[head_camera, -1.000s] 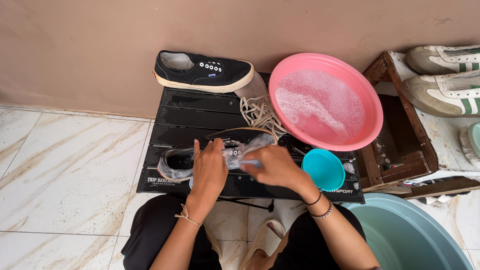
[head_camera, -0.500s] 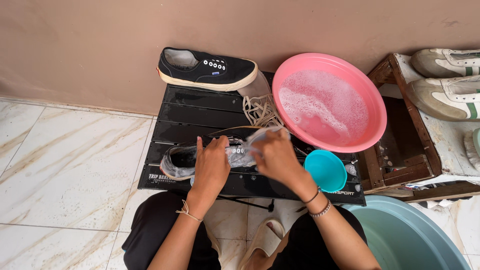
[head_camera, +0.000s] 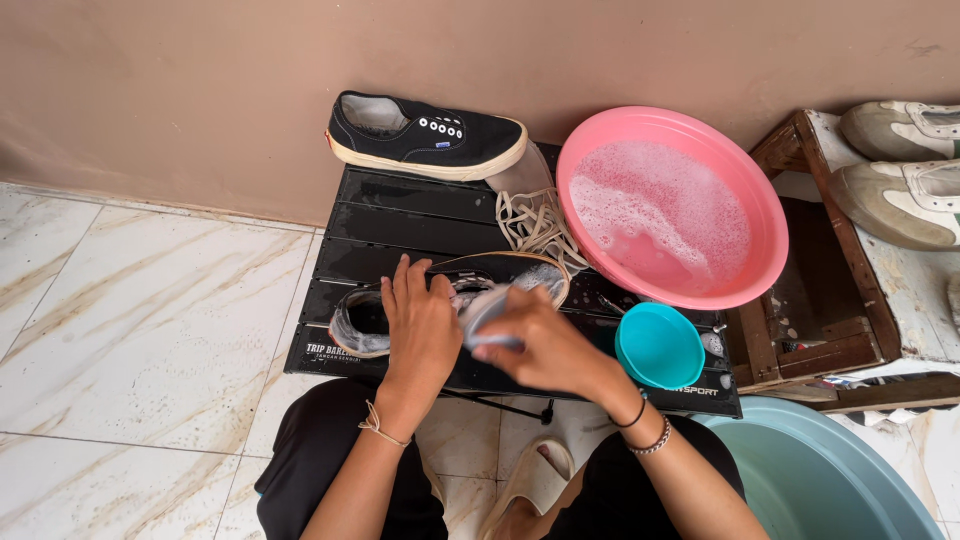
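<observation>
A soapy black sneaker (head_camera: 357, 322) lies on its side on a low black folding table (head_camera: 400, 225) in front of me. My left hand (head_camera: 420, 325) presses flat on the middle of the shoe and holds it down. My right hand (head_camera: 545, 348) is closed around a pale, blurred brush-like object (head_camera: 485, 310) that sits against the shoe's upper. The shoe's toe (head_camera: 535, 272) points toward a pink basin.
A second black sneaker (head_camera: 430, 135) stands at the table's back by the wall, loose laces (head_camera: 535, 225) beside it. Pink basin (head_camera: 578, 165) of suds, small teal bowl (head_camera: 658, 345), wooden crate (head_camera: 850, 265), white sneakers (head_camera: 900, 195), large grey-green tub (head_camera: 820, 475), sandal (head_camera: 535, 480) by my feet.
My right hand has slid from the shoe's toe end back toward me over the middle of the shoe. My left hand stays pressed on the shoe.
</observation>
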